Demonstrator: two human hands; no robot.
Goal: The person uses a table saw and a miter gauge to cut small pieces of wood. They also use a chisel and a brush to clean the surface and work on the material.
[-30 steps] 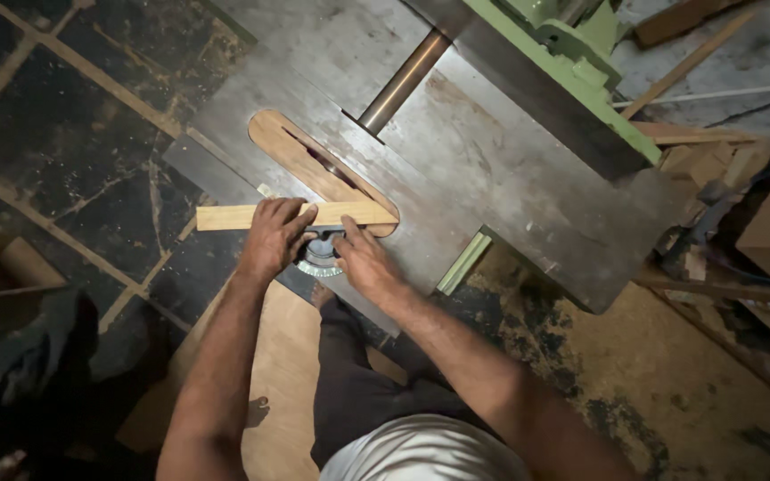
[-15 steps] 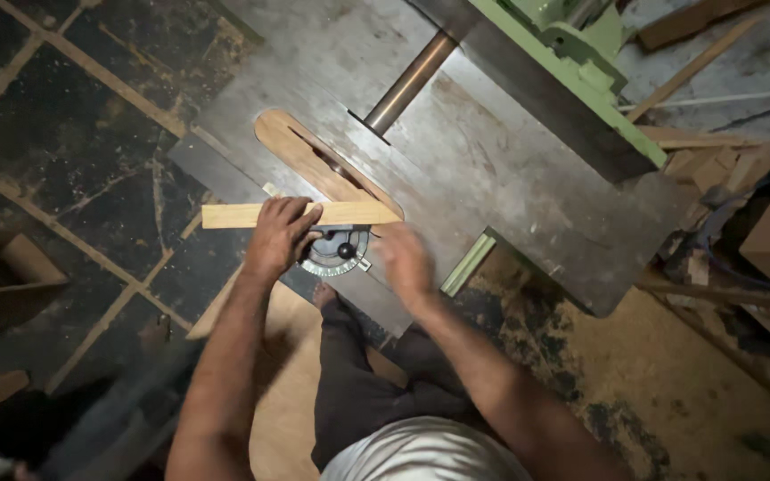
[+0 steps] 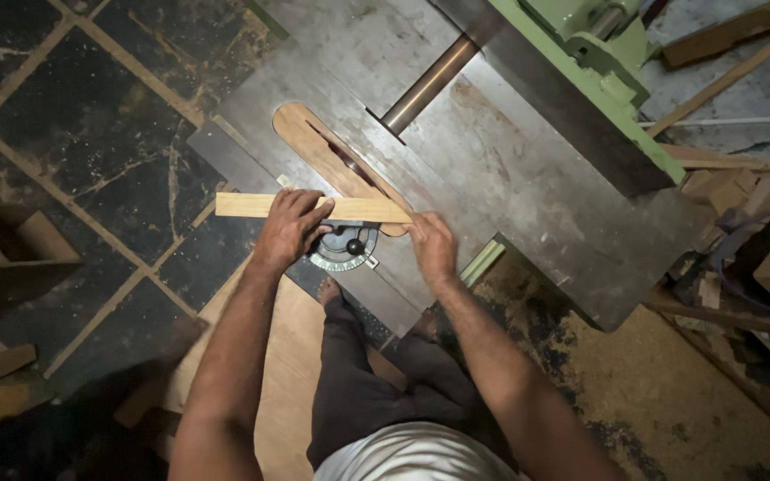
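On steel table (image 3: 528, 187): flat wooden strip (image 3: 260, 206) (pale).

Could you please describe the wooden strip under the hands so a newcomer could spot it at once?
Find the grey metal saw table. On its near edge lies a pale wooden strip, pressed by the left hand and right hand. It is straight, unlike the oval wooden insert.

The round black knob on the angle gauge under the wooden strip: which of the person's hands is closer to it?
Left. The left hand presses on the wooden strip right beside the knob, nearly touching it. The right hand holds the strip's other end, a little farther off.
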